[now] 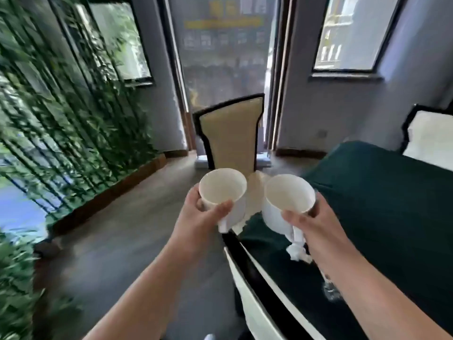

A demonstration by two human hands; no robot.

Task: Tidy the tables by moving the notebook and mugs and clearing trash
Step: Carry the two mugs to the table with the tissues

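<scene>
Head view: this looks like the mug-moving step, both mugs up in the air beside the green-clothed table (382, 192). The left hand (203, 214) is wrapped around one white mug (224, 192), thumb pressed on its near rim. The right hand (316, 227) clasps the other white mug (286, 204) the same way. Crumpled tissue (297, 251) lies on the cloth under it. Next, I'd say, comes somewhere flat to land them.

Both bare arms outstretched, left hand (202, 214) and right hand (316, 227) each gripping a mug
</scene>
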